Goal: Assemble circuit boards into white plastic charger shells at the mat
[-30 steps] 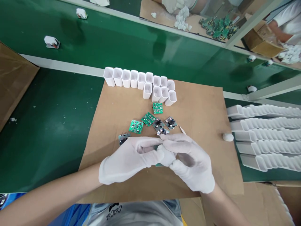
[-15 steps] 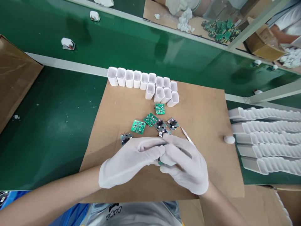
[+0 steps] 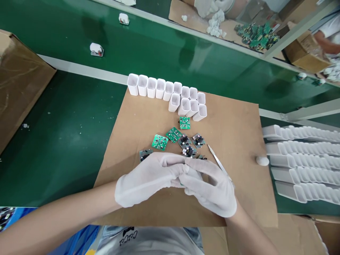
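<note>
White gloves cover both hands, which meet above the cardboard sheet (image 3: 233, 127). My left hand (image 3: 154, 177) has its fingers pressed together at a mostly hidden piece. My right hand (image 3: 209, 186) curls around the same piece from the other side; only a white part and a sliver of green show between the fingers. Just beyond the hands lie green circuit boards (image 3: 159, 142) and boards with dark components (image 3: 198, 140). A thin white tool (image 3: 217, 158) lies beside my right hand. Farther back, white open-topped cases (image 3: 151, 88) stand in a row, with several more in front.
Stacked rows of white cases (image 3: 313, 150) lie at the right, near a small white round piece (image 3: 262, 161). A cardboard box (image 3: 23, 81) stands at the left. Behind the green partition (image 3: 148, 49) are more boards (image 3: 257, 35) and a person's arm.
The view has shifted slightly, moving the scene mostly rightward. My fingers have closed further over the held piece, and less of its white and green parts shows.
</note>
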Tool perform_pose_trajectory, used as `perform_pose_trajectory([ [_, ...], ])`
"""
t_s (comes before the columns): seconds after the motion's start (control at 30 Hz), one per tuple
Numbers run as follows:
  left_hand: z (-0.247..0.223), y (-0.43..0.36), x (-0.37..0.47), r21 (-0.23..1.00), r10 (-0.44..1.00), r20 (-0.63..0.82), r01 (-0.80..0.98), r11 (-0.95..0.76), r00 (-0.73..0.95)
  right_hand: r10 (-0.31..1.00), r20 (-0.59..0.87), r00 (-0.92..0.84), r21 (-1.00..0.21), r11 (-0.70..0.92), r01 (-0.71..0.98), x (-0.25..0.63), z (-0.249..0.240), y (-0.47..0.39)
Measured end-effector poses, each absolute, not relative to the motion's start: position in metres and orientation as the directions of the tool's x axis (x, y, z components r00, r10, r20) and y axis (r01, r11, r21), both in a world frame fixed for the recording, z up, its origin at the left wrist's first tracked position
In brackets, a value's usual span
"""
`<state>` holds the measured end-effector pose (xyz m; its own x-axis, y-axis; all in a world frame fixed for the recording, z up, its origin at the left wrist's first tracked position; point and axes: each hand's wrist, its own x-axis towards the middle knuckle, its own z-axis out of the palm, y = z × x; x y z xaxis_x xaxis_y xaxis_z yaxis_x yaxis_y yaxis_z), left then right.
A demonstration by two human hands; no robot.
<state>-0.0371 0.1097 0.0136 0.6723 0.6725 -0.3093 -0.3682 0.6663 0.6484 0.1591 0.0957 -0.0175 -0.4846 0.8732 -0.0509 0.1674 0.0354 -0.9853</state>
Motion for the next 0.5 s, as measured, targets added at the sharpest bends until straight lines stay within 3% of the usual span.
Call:
perform_pose_trajectory([
  [0.2,0.004,0.104,-0.039,0.619,0.677,-0.244,-0.426,0.659,0.694,0.795,-0.212,-0.569,-0.964,-0.267,-0.013,0.156,-0.012,0.098],
  [0.33,-0.001,0.102,-0.041,0.522,0.663,-0.168,-0.505,0.688,0.729,0.876,0.028,-0.481,-0.998,-0.002,-0.062,0.155,-0.019,0.096],
  [0.5,0.001,0.102,-0.041,0.566,0.675,-0.184,-0.485,0.667,0.714,0.841,0.139,-0.522,-0.977,0.203,0.068,0.157,-0.025,0.102],
])
